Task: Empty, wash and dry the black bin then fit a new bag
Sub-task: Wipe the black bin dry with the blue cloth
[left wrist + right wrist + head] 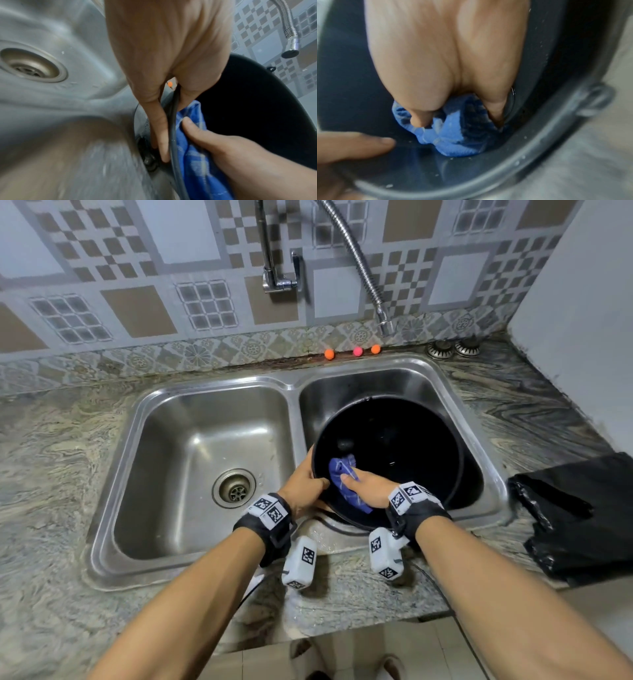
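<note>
Black round plastic bin [411, 440] tilts toward both hands; left hand [303, 479] grips its near rim, right hand [371, 486] clutches the blue checked cloth [342, 474] inside.

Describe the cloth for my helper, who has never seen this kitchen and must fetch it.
Start at the steel double sink and look in its right-hand basin, where the black bin sits. Inside the bin, against its near wall, the right hand grips the cloth. It is the only blue thing here, crumpled, with pale check lines.
</note>
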A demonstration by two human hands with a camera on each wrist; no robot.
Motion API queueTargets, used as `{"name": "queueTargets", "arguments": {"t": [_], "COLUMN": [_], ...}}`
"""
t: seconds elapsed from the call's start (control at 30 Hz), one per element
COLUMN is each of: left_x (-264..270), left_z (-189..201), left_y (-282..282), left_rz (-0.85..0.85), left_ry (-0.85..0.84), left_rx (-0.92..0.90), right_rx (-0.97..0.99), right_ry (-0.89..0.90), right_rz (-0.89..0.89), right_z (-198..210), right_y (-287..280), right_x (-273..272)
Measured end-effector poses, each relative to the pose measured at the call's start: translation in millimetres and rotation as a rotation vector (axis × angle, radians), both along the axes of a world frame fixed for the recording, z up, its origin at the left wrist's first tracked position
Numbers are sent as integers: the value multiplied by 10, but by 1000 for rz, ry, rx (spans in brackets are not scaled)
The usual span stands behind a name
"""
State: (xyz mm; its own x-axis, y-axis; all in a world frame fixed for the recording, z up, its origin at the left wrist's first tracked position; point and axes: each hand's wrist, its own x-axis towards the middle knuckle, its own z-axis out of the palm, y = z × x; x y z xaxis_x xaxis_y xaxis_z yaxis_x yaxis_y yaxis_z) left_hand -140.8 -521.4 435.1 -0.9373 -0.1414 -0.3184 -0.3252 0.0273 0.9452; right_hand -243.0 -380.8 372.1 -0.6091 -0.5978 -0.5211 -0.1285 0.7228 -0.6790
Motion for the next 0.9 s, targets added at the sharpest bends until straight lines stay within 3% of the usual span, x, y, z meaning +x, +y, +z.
{"name": "queueTargets", "arguments": {"t": [0.13,0.23,0.37,0.47,0.57,0.67,0.9], "left_x": [87,60,-155,-310,-412,-407,-380], "left_z": [-77,42,383,638,755,769,632], "left_y": [138,85,-152,-239,-269,-307,-339], "left_rz": [77,50,94,-35,-142,-224,-299], "left_ry": [-4,-40,-23,21,31,17,-13], "left_rx": [28,-61,-309,-597,-751,-794,-465], "right_rx": [11,60,171,247,346,404,571], "right_ry": [27,71,123,180,213,256,322], "right_rz": [99,166,259,343,388,274,-162], "right_z": [180,341,490,572,609,623,502], "right_y": [196,271,288,248,189,189,32], "right_x": [191,265,314,364,325,126,-443]}}
